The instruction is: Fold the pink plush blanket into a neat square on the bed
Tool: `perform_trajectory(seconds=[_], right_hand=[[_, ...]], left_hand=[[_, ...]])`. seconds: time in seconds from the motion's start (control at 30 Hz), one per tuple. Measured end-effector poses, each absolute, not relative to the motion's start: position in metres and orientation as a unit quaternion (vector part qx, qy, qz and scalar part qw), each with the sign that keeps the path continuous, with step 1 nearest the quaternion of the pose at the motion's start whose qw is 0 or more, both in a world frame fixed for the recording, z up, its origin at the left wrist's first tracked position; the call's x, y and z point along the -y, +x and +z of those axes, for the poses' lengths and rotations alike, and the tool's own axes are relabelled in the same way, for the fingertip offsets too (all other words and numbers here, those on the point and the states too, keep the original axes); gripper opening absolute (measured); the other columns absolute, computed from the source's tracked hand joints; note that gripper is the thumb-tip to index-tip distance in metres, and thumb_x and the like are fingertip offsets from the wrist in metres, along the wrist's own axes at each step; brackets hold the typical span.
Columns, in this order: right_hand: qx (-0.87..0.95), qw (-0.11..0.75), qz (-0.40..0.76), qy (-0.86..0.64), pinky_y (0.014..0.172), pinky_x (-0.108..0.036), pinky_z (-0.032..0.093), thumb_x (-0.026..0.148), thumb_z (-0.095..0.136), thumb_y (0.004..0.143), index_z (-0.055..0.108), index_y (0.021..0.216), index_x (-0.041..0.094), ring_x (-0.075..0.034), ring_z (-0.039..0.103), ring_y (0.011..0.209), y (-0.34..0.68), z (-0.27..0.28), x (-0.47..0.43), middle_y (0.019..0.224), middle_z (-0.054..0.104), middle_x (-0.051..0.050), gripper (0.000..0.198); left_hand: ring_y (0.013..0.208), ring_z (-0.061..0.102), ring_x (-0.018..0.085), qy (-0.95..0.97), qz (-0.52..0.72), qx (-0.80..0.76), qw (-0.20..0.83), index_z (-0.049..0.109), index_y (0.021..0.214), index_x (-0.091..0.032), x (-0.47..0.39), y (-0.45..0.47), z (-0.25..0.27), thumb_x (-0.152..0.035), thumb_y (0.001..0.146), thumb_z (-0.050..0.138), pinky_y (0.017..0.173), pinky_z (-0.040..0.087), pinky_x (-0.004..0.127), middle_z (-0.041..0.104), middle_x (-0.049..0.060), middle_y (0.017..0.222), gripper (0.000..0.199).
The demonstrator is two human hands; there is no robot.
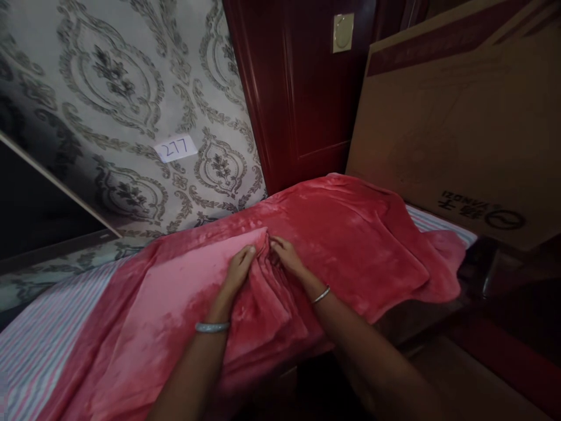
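A plush blanket in red and pink lies spread across a bench-like surface. Its middle is gathered into several upright folds. My left hand is closed on the left side of these folds, thumb on top. From the right, my right hand pinches the same gathered layers near their far end. Both hands are close together, with the bunched cloth between them. Some of the right fingertips are hidden by the folds. Left of the hands, a paler pink part of the blanket lies flat.
A striped sheet shows beneath the blanket at the left. A large cardboard box stands at the back right beside a dark red door. Patterned wallpaper bears a paper label reading 277. A dark panel juts in from the left.
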State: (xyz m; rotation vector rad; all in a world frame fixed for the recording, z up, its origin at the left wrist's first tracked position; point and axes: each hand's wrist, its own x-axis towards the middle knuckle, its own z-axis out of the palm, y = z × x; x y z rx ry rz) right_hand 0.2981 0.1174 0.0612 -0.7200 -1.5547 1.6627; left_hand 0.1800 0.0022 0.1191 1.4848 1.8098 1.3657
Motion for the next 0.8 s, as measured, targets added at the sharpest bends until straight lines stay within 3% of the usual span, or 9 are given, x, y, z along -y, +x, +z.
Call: perform_trajectory(seconds=[0.1, 0.2, 0.3, 0.4, 0.5, 0.63, 0.73, 0.8], right_hand=[[0.604, 0.379, 0.644, -0.276, 0.059, -0.023, 0.05, 0.032, 0.064, 0.082, 0.061, 0.133, 0.019, -0.013, 0.059, 0.059, 0.296, 0.061, -0.117, 0.074, 0.067, 0.003, 0.052], [0.595, 0.385, 0.647, -0.279, 0.06, -0.025, 0.051, 0.027, 0.065, 0.081, 0.062, 0.131, 0.017, -0.013, 0.057, 0.056, 0.293, 0.06, -0.117, 0.072, 0.067, 0.002, 0.052], [0.59, 0.393, 0.646, -0.284, 0.06, -0.027, 0.053, 0.023, 0.062, 0.08, 0.063, 0.129, 0.015, -0.014, 0.057, 0.054, 0.292, 0.058, -0.118, 0.068, 0.067, 0.002, 0.05], [0.582, 0.419, 0.633, -0.291, 0.078, -0.029, 0.056, 0.017, 0.061, 0.076, 0.067, 0.12, 0.019, -0.017, 0.068, 0.081, 0.291, 0.058, -0.121, 0.091, 0.075, -0.003, 0.045], [0.577, 0.437, 0.62, -0.304, 0.095, -0.035, 0.053, 0.016, 0.058, 0.075, 0.07, 0.114, 0.018, -0.019, 0.068, 0.1, 0.293, 0.058, -0.124, 0.11, 0.075, -0.007, 0.041], [0.582, 0.444, 0.6, -0.323, 0.106, -0.038, 0.047, 0.021, 0.055, 0.078, 0.072, 0.112, 0.016, -0.021, 0.065, 0.111, 0.299, 0.06, -0.126, 0.118, 0.073, -0.01, 0.038], [0.597, 0.431, 0.589, -0.332, 0.103, -0.037, 0.049, 0.026, 0.055, 0.082, 0.072, 0.114, 0.017, -0.021, 0.065, 0.112, 0.304, 0.061, -0.125, 0.118, 0.073, -0.009, 0.037], [0.61, 0.408, 0.587, -0.342, 0.092, -0.041, 0.055, 0.032, 0.054, 0.086, 0.069, 0.121, 0.016, -0.022, 0.069, 0.097, 0.308, 0.062, -0.123, 0.106, 0.076, -0.009, 0.041]], left_hand=[[0.093, 0.066, 0.023, 0.499, 0.53, -0.645, 0.233, 0.066, 0.09, -0.016, -0.001, 0.177, 0.115, -0.066, 0.089, 0.041, 0.089, 0.052, 0.037, 0.073, 0.01, 0.095, 0.056], [0.097, 0.066, 0.024, 0.511, 0.51, -0.678, 0.137, 0.068, 0.096, -0.016, 0.0, 0.177, 0.111, -0.052, 0.092, 0.04, 0.094, 0.052, 0.039, 0.074, 0.011, 0.101, 0.047], [0.112, 0.063, 0.026, 0.575, 0.412, -0.707, 0.01, 0.07, 0.11, -0.016, 0.0, 0.182, 0.109, -0.04, 0.093, 0.042, 0.103, 0.048, 0.042, 0.071, 0.014, 0.117, 0.041], [0.141, 0.044, 0.031, 0.646, 0.252, -0.719, -0.053, 0.059, 0.138, -0.017, -0.003, 0.191, 0.107, -0.039, 0.092, 0.049, 0.118, 0.032, 0.05, 0.054, 0.015, 0.149, 0.052], [0.153, 0.025, 0.034, 0.659, 0.135, -0.737, -0.067, 0.046, 0.152, -0.021, -0.008, 0.203, 0.103, -0.041, 0.096, 0.048, 0.122, 0.019, 0.059, 0.034, 0.013, 0.164, 0.059], [0.154, 0.022, 0.037, 0.643, 0.093, -0.756, -0.085, 0.046, 0.152, -0.023, -0.013, 0.214, 0.101, -0.044, 0.099, 0.045, 0.121, 0.016, 0.065, 0.031, 0.014, 0.165, 0.057], [0.155, 0.02, 0.035, 0.645, 0.11, -0.755, -0.048, 0.046, 0.152, -0.024, -0.013, 0.212, 0.106, -0.045, 0.099, 0.047, 0.122, 0.015, 0.063, 0.031, 0.013, 0.165, 0.057], [0.155, 0.021, 0.032, 0.652, 0.139, -0.746, 0.007, 0.046, 0.152, -0.024, -0.01, 0.204, 0.112, -0.044, 0.1, 0.046, 0.123, 0.017, 0.059, 0.032, 0.011, 0.165, 0.056]])
